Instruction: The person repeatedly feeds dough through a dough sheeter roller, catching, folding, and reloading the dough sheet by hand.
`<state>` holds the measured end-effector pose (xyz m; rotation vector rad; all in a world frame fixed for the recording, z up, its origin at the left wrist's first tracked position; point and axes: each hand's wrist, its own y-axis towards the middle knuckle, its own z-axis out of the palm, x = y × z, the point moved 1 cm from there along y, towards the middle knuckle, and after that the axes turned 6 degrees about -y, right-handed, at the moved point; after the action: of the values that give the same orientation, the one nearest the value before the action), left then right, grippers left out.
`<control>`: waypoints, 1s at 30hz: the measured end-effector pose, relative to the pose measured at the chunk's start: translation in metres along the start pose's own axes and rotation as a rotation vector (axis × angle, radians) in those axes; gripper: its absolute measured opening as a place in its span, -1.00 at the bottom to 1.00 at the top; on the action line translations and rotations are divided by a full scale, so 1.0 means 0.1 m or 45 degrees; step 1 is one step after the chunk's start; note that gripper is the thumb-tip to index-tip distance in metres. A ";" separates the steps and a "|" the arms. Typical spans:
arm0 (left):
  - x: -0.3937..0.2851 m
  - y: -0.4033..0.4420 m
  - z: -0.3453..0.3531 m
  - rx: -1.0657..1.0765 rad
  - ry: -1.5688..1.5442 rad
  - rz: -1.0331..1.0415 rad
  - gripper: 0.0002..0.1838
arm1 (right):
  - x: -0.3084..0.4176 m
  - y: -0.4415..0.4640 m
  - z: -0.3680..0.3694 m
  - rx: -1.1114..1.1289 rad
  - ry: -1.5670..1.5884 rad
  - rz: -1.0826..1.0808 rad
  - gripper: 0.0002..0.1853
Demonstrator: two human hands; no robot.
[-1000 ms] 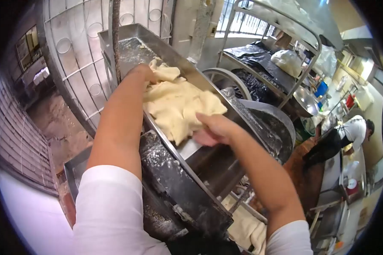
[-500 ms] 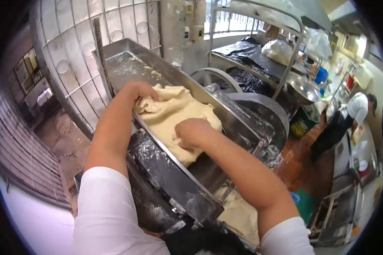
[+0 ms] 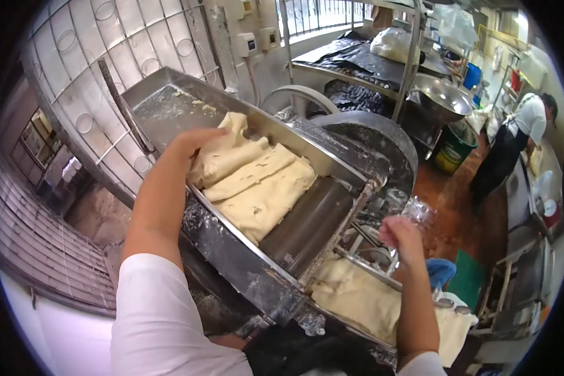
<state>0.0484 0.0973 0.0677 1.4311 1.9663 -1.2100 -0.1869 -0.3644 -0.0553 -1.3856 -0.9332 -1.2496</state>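
Nearest, one pale dough sheet (image 3: 351, 299) lies low, beside the right forearm. The right hand (image 3: 402, 238) hangs beyond, fingers bent, how tightly I can't tell. One folded dough mass (image 3: 257, 194) sits in the metal trough (image 3: 172, 113) by one dark roller (image 3: 313, 224); the left hand (image 3: 202, 141), arm outstretched, touches its far fold, grip hidden. One co-worker (image 3: 517, 138) leans farther off.

Left arm (image 3: 158, 210), extended forward from a white sleeve (image 3: 156, 307) and crossing the near long edge of the trough (image 3: 169, 103); the wrist bends rightward, and the left hand (image 3: 203, 138) lies just inside that edge, back uppermost, its fingers partly hidden. Right arm (image 3: 418, 307), forearm nearly upright, wrist raised; the right hand (image 3: 400, 235), slightly blurred, stands apart beyond the trough's right end, fingers loosely curled.
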 end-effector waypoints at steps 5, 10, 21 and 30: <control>0.11 0.35 0.01 0.399 -0.230 0.068 -0.34 | -1.01 -0.02 0.16 0.171 0.190 0.394 -0.77; -0.02 0.17 0.08 -0.327 1.120 0.347 -0.36 | -1.43 -0.03 0.58 0.318 0.060 0.521 -0.77; -0.10 0.15 0.37 0.241 0.728 0.400 -0.31 | -1.55 0.55 1.94 0.498 1.168 0.834 -0.67; -0.18 -0.29 0.62 0.474 0.290 0.267 -0.50 | -1.76 0.65 2.28 0.446 1.172 0.789 -0.65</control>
<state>0.0196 0.0332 0.0602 1.9839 1.7306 -1.4193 -0.1068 -0.1409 -0.2298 -0.6020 -0.0458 -0.9967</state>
